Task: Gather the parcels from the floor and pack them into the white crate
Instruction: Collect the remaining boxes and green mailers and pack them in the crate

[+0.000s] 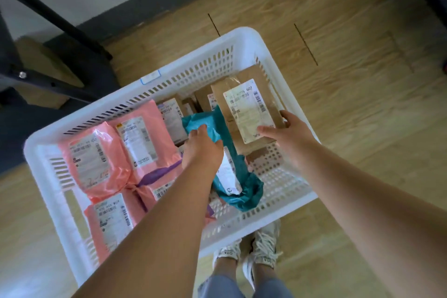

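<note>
Pinching brown box (249, 104) end-on with right hand (287, 130) by white crate's (244, 34) right edge; gripping teal mailer (242, 191) with left hand (203, 145). Likely to tip, wedging crooked: one-ended hold.

Pink plastic mailers (96, 159) fill the left half of the slotted white plastic crate (242, 36), brown paper parcels (249, 77) its far right, a teal plastic mailer (249, 191) the middle; only the near-right bottom lies bare.

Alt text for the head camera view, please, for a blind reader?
Seen from above, a person's right hand holds a brown parcel and the left hand grips a teal parcel in a white crate of pink parcels.
</note>
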`<control>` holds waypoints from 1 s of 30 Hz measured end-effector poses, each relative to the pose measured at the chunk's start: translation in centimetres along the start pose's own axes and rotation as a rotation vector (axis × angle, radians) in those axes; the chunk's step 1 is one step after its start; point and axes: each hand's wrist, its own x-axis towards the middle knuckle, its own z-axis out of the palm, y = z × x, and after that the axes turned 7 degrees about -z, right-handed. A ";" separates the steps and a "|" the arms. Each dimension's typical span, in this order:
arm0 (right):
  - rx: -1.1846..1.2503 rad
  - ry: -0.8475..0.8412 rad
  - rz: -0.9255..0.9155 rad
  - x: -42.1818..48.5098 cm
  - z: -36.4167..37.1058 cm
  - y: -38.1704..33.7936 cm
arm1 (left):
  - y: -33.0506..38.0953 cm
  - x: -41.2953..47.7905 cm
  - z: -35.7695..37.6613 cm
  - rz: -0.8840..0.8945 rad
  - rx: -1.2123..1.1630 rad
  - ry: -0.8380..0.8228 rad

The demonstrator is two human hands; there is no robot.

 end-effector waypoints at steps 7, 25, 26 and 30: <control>-0.023 0.024 -0.043 5.3 2.2 0.5 | 0.0 6.2 2.6 0.164 0.277 -0.030; -0.055 0.080 -0.053 7.9 3.6 1.2 | -1.1 7.1 4.7 0.163 0.239 -0.039; -0.036 0.071 -0.049 8.1 3.7 1.3 | -1.6 6.7 4.9 0.162 0.245 -0.035; 0.028 -0.009 -0.013 9.2 4.1 1.9 | -3.0 5.3 5.7 0.196 0.285 -0.012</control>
